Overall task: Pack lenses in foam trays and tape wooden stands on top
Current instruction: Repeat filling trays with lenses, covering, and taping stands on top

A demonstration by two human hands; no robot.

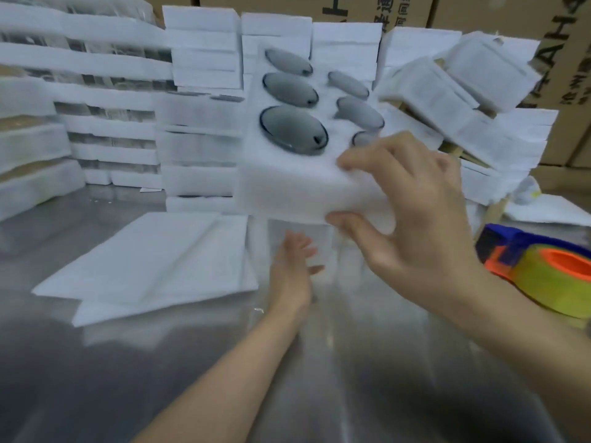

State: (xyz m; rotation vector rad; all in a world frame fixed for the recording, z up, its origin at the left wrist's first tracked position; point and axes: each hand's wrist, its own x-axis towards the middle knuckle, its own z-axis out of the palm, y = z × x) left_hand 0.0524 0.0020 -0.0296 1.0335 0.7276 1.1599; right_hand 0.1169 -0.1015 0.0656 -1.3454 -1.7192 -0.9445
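Right hand [412, 212]: grasps the near right corner of the foam tray [287, 183], thumb underneath and fingers curled over the top face.
Left hand [292, 266]: released, with fingers loosely spread and holding nothing. It is lower than the tray, just above the worktop [319, 362], and somewhat blurred.
Foam tray: white, held in the air clear of the worktop, with its top face tilted toward the camera.
Lenses [293, 130]: dark grey and round, seated in the tray's recesses in two rows. The nearest one on the right is partly hidden by the fingers.
Worktop: shiny brushed metal with soft reflections.
Foam sheets [144, 263]: thin and white, lying flat and overlapping on the worktop to the left of the left hand.
Tape dispenser [543, 270]: blue and orange with a yellowish roll, on the worktop beside the right forearm.
Foam stacks [201, 107]: tall, neat columns of white trays along the back and left.
Tumbled pile [463, 100]: white foam packs leaning at angles at the right rear.
Cardboard boxes [559, 43]: brown with printed lettering, forming the wall behind everything.
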